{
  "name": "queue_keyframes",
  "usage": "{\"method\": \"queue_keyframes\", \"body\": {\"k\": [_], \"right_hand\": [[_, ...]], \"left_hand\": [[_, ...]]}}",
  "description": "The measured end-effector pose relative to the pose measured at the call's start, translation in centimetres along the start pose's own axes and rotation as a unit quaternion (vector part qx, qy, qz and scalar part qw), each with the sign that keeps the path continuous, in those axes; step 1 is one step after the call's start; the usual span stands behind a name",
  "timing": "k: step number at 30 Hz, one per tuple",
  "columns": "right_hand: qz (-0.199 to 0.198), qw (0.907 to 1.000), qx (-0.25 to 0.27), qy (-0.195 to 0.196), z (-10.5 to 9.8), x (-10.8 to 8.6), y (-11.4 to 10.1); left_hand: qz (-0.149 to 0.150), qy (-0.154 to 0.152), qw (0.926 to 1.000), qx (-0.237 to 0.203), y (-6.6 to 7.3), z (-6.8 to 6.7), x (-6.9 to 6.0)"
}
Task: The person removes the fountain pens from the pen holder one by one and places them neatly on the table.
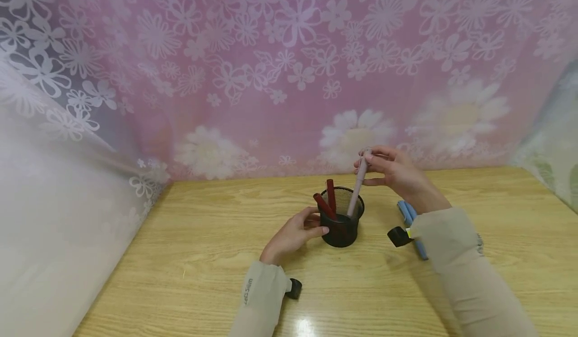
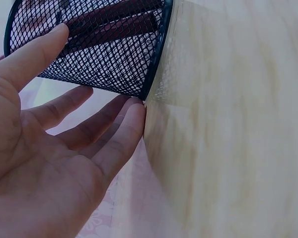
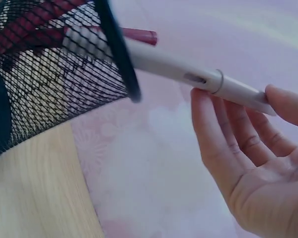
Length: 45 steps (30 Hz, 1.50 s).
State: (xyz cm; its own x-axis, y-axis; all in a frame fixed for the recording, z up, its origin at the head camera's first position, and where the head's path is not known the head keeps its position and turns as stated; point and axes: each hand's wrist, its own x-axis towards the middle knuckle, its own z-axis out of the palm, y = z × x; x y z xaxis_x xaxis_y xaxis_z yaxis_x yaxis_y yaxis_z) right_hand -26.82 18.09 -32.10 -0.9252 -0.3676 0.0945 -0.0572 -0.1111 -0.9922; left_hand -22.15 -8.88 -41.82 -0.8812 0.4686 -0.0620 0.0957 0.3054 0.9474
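Note:
A black mesh pen holder [image 1: 339,234] stands upright on the wooden table, with two dark red pens [image 1: 331,196] leaning in it. My left hand [image 1: 293,234] holds its left side, thumb [image 2: 39,52] against the mesh and the other fingers along the far side. With fingertips and thumb, my right hand [image 1: 399,174] pinches a pale, whitish pen [image 1: 359,179] near its upper end. This pen tilts, its lower part inside the holder, as the right wrist view shows through the mesh [image 3: 44,94]. Whether its tip touches the bottom is unclear.
Light blue pens [image 1: 408,214] lie on the table [image 1: 203,236] to the right of the holder, partly hidden by my right sleeve [image 1: 444,231]. A pink flowered curtain [image 1: 253,101] hangs along the table's back edge. A pale sheet hangs at the left.

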Motion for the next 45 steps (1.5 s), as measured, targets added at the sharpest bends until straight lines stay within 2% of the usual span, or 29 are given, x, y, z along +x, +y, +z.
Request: {"method": "queue_keyframes", "body": {"k": [7, 12, 18, 32, 45], "right_hand": [[-0.037, 0.9966, 0.074, -0.009, -1.7, -0.5, -0.3], [-0.032, 0.9939, 0.106, 0.002, -2.6, -0.6, -0.2], [-0.025, 0.9941, 0.105, 0.006, -3.7, -1.0, 0.4], [0.0, 0.9952, 0.094, 0.026, -7.7, -2.8, 0.4], [0.031, 0.9961, 0.071, 0.041, -11.8, -4.8, 0.9]], "left_hand": [[0.008, -0.003, 1.0, -0.006, -0.1, 0.0, 0.0], [0.01, -0.002, 0.9999, -0.009, -0.1, 0.0, 0.1], [0.009, 0.001, 1.0, -0.003, -0.3, -0.1, 0.0], [-0.006, 0.007, 0.9996, -0.028, -0.2, 0.2, 0.0], [0.002, 0.004, 0.9995, -0.031, -0.3, 0.0, 0.0]]}}
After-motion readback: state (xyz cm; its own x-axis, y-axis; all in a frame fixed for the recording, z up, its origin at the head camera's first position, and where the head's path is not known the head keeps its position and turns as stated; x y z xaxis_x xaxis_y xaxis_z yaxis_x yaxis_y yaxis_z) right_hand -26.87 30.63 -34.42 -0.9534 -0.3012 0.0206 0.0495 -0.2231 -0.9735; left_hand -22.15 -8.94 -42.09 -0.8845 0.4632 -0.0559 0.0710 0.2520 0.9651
